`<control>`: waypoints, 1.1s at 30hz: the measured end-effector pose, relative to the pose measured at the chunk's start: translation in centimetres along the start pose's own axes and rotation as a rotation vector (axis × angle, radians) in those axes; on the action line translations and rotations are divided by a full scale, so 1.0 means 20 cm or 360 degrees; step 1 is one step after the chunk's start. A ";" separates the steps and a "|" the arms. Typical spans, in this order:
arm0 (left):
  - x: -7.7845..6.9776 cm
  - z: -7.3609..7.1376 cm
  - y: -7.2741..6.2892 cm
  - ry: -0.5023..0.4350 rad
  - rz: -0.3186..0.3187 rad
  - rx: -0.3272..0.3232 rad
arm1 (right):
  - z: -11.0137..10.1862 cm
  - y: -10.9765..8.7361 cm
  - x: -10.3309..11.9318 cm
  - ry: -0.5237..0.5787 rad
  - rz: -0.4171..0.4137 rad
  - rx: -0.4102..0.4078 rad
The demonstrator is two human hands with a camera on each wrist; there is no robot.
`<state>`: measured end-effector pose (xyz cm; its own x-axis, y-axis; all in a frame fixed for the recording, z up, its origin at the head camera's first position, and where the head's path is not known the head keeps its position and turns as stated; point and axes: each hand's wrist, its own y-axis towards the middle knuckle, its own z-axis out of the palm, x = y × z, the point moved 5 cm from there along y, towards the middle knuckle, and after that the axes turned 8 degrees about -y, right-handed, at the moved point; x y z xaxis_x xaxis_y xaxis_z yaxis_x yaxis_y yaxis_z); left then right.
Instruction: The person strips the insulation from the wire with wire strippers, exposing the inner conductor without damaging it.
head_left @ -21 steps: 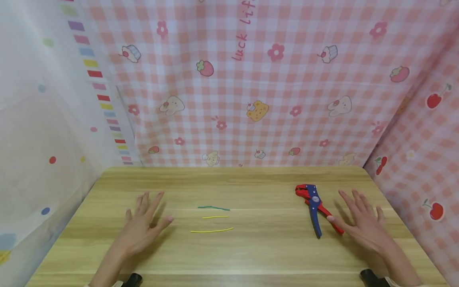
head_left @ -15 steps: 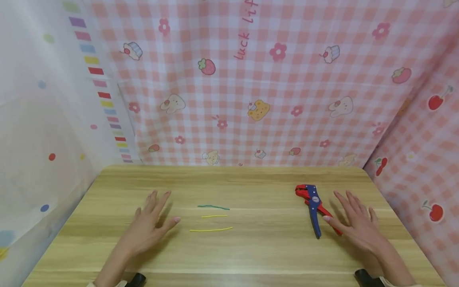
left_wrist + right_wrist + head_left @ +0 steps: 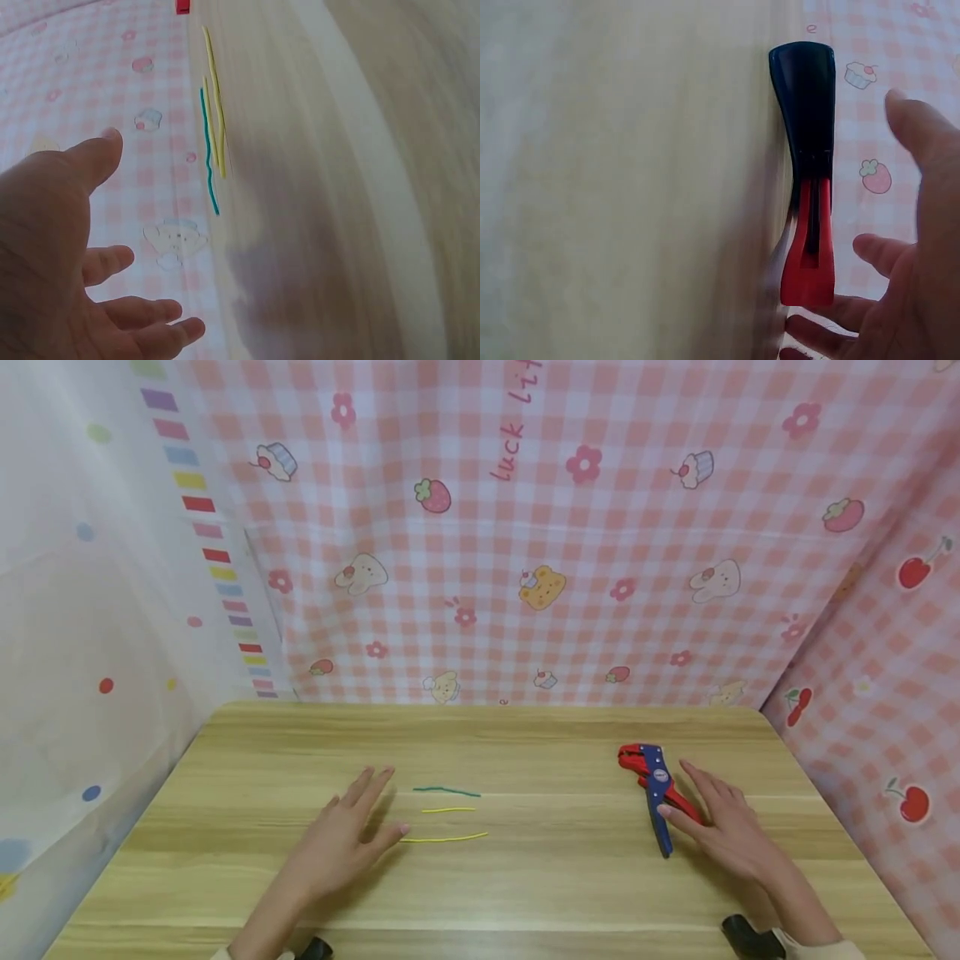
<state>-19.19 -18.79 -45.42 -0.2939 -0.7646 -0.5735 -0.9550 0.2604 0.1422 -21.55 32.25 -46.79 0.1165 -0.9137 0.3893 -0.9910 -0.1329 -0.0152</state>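
A wire stripper point(image 3: 657, 781) with red and blue handles lies on the right half of the wooden table. My right hand point(image 3: 723, 831) hovers over it with spread fingers; in the head view the thumb overlaps the handles and hides part of the red one. Three wires lie left of the table's middle: a green wire point(image 3: 447, 791), a short yellow wire point(image 3: 448, 810) and a longer yellow wire point(image 3: 453, 839). Just left of them is my left hand point(image 3: 337, 847), fingers extended and holding nothing. Its thumb tip covers the longer wire's left end in the head view.
A pink checked cloth point(image 3: 480, 543) hangs along the table's far edge. White dotted cloth point(image 3: 90, 610) encloses the left side, and cherry-print cloth point(image 3: 892, 693) the right. Bare wooden tabletop point(image 3: 555, 852) lies between the wires and the stripper.
My left hand has moved right, toward the wires. My right hand has moved left, farther over the stripper's handles. The wires and stripper stay where they were.
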 end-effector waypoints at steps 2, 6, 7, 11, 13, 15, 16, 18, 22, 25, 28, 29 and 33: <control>-0.01 0.01 0.01 -0.0007 0.0019 -0.0006 | 0.00 0.01 0.01 0.0006 -0.0002 0.0007; -0.04 0.04 0.02 -0.0039 0.0037 -0.0016 | 0.00 0.02 0.01 0.0021 -0.0005 0.0015; -0.05 0.05 0.02 -0.0042 0.0036 -0.0019 | 0.00 0.02 0.01 0.0017 0.0005 0.0017; -0.08 0.07 0.02 -0.0028 0.0049 -0.0028 | 0.00 0.04 0.01 0.0005 0.0055 0.0040; -0.09 0.08 0.03 -0.0014 0.0058 -0.0031 | 0.00 0.05 0.00 -0.0008 0.0074 0.0057; -0.11 0.08 0.03 -0.0001 0.0066 -0.0026 | 0.01 0.06 0.00 -0.0023 0.0085 0.0061; -0.12 0.09 0.04 0.0002 0.0065 -0.0021 | 0.01 0.06 0.00 -0.0039 0.0095 0.0062; -0.13 0.10 0.04 0.0012 0.0064 -0.0012 | 0.02 0.07 0.01 -0.0067 0.0116 0.0057; -0.13 0.12 0.04 0.0040 0.0046 -0.0002 | 0.04 0.09 0.01 -0.0115 0.0171 0.0039; -0.14 0.13 0.05 0.0064 0.0064 -0.0012 | 0.04 0.10 0.02 -0.0141 0.0198 0.0039; -0.15 0.14 0.05 0.0064 0.0114 -0.0016 | 0.04 0.10 0.02 -0.0159 0.0209 0.0042; -0.15 0.14 0.05 0.0064 0.0137 -0.0014 | 0.04 0.10 0.02 -0.0163 0.0212 0.0043; -0.16 0.16 0.07 0.0055 0.0200 0.0046 | 0.04 0.10 0.02 -0.0187 0.0214 0.0038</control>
<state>-19.41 -14.07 -45.94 -0.4127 -0.7446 -0.5247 -0.9092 0.3717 0.1876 -23.47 31.22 -47.41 -0.0085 -0.9623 0.2719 -0.9965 -0.0145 -0.0824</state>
